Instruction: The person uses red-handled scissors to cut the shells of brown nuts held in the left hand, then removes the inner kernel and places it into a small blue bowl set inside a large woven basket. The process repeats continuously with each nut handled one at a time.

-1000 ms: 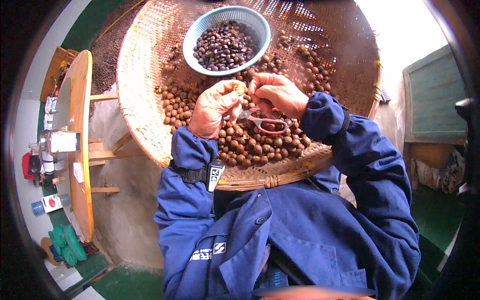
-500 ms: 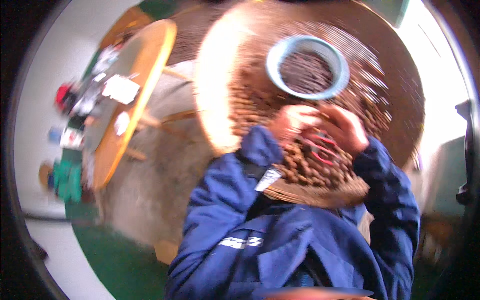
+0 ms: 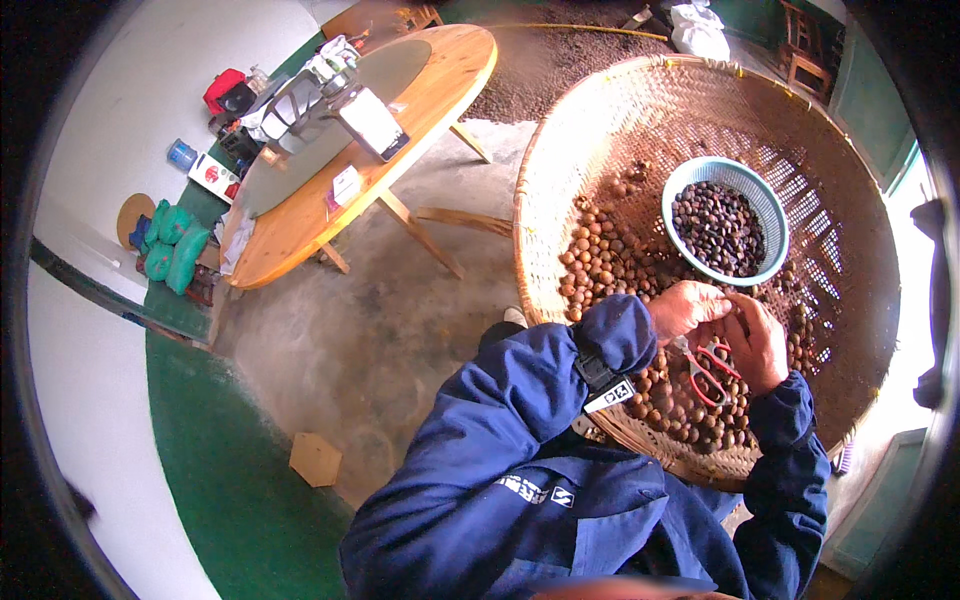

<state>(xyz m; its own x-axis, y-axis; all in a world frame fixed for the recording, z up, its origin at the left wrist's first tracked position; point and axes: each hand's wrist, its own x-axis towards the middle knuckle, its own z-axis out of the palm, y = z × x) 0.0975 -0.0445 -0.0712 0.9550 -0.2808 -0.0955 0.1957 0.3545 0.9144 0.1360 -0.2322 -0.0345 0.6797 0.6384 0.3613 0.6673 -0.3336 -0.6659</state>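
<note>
Over the near part of a big round woven basket [image 3: 860,200], my left hand [image 3: 685,308] and my right hand [image 3: 758,345] meet, fingertips pinched together. Whatever lies between the fingers is too small and covered to make out. Scissors with red handles [image 3: 692,370] rest on the nuts just beneath my hands, their tips partly out of sight. Round brown nuts [image 3: 600,245] spread over the basket's left and near side. Just beyond my fingers stands a light blue plastic bowl [image 3: 725,172], holding many dark seeds [image 3: 715,225].
At the left stands an oval wooden table [image 3: 455,65] bearing a tablet-like device [image 3: 372,122], a small white box [image 3: 346,185] and other items. Green bundles [image 3: 178,250] sit by the wall. A hexagonal board [image 3: 315,460] lies on the floor. Behind the basket is a white sack [image 3: 700,32].
The view has swung and sharpened, so basket, bowl and hands sit lower and farther right. My hands stay together above the scissors, fingers still pinched.
</note>
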